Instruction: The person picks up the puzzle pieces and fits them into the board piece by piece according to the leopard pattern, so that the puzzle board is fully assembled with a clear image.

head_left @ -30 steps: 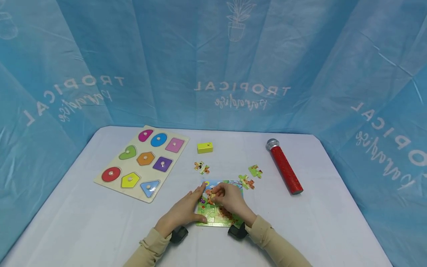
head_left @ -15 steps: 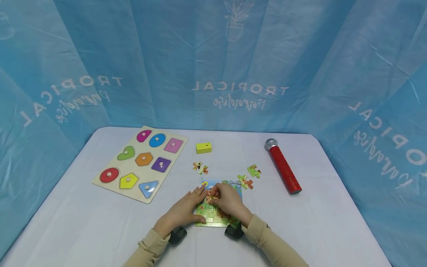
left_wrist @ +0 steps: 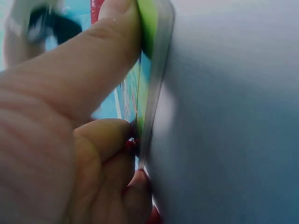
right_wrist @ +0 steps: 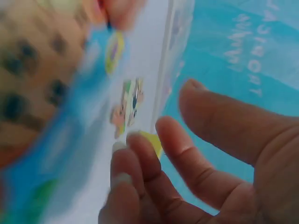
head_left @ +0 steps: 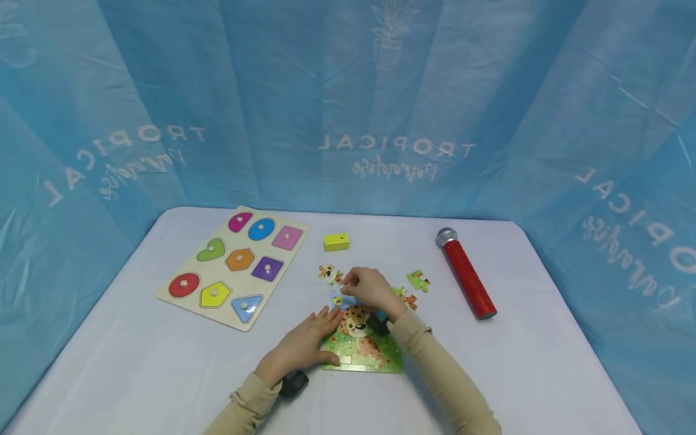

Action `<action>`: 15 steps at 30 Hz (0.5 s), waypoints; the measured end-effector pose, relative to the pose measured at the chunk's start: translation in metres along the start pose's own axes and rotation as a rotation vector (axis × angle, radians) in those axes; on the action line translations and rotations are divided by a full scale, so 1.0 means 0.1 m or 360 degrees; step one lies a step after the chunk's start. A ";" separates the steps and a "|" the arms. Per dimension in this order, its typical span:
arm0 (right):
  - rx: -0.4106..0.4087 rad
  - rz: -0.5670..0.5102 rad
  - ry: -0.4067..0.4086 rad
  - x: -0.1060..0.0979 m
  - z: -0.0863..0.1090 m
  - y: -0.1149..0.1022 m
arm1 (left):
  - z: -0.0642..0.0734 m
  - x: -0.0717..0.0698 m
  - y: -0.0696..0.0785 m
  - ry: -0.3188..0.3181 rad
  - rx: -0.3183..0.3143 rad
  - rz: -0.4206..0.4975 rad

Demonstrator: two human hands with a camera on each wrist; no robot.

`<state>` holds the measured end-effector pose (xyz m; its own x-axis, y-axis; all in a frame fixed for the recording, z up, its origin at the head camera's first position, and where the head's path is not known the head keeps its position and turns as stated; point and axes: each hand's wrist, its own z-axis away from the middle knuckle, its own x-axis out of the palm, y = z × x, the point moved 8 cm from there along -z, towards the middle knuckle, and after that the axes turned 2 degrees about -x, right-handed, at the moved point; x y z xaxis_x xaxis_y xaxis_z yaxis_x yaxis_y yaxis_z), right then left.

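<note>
Flat green-and-blue cartoon-leopard jigsaw (head_left: 361, 360): on white table (head_left: 544, 362), under right wrist
Left hand (head_left: 304, 343): fingers straight, thumb spread, touching jigsaw's left edge
Right hand (head_left: 372, 291): fingers curved, thumb apart, unpinched; near loose white-and-orange puzzle pieces (head_left: 329, 273)

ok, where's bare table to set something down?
Tabletop is bare between yellow block and red microphone; right of the microphone; and nearside of the shape board, left of the left sleeve. Crowded: around the jigsaw, with left hand, right hand and three loose pieces.
</note>
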<state>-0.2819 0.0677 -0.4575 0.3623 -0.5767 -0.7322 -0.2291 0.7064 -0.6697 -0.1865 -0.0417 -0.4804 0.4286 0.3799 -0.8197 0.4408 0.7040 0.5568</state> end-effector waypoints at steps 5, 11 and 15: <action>-0.0011 0.0200 0.0066 0.01 -0.42 -0.10 | -0.03 -0.01 0.04 0.0007 0.0022 0.0011; 0.0119 0.0375 0.0066 0.17 -0.61 -0.10 | -0.02 0.03 0.02 0.0003 0.0005 0.0028; 0.0160 0.0280 0.0070 0.12 -0.57 -0.04 | -0.01 0.02 -0.02 0.0017 -0.0016 0.0026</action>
<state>-0.3284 0.0347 -0.4709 0.2844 -0.4568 -0.8429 -0.1934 0.8338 -0.5171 -0.1869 -0.0418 -0.4833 0.4274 0.3976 -0.8119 0.4260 0.7036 0.5688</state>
